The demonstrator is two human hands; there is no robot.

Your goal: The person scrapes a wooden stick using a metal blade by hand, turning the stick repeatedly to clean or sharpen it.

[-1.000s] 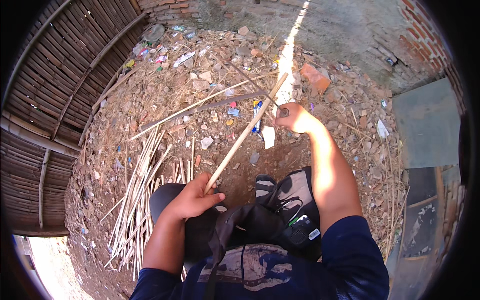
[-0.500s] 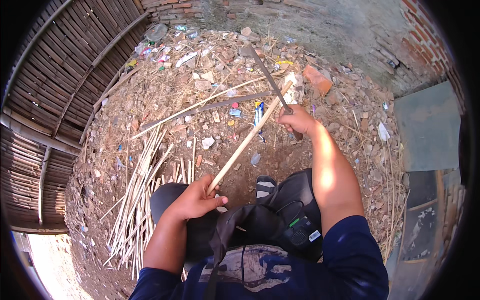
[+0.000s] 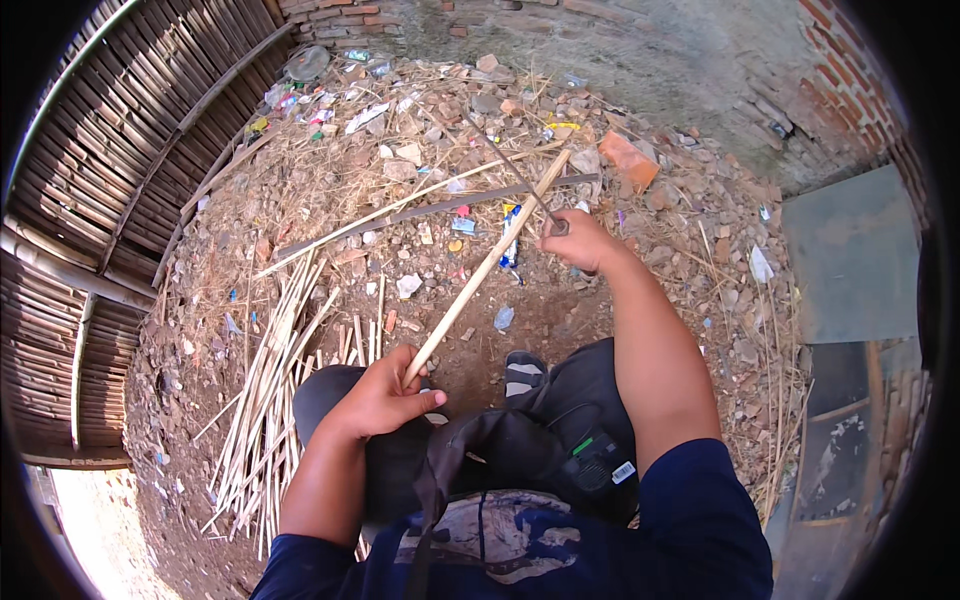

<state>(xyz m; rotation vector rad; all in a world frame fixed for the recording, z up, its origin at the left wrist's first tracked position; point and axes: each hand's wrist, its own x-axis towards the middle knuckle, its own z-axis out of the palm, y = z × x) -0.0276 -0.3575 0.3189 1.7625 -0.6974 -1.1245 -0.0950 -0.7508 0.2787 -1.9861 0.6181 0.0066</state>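
My left hand [image 3: 385, 395] is closed around the near end of a pale wooden stick [image 3: 480, 275], resting by my left knee. The stick slants up and away to the right. My right hand [image 3: 582, 241] grips the handle of a machete [image 3: 505, 160], a long dark blade seen nearly edge-on. Its blade crosses the stick near the far end; whether they touch I cannot tell. Beyond the stick, a long dark flat strip [image 3: 420, 208] and a thin pale pole [image 3: 375, 217] lie on the ground.
Many pale sticks [image 3: 265, 400] lie piled to my left. Rubble and litter cover the ground, with a broken orange brick [image 3: 629, 160] ahead. A slatted bamboo wall [image 3: 120, 150] stands left, a plastered brick wall [image 3: 640, 70] ahead, and a grey panel [image 3: 850, 260] right.
The machete has turned in my right hand from showing its flat side to nearly edge-on. My right hand has shifted slightly left, while my left keeps its hold on the stick.
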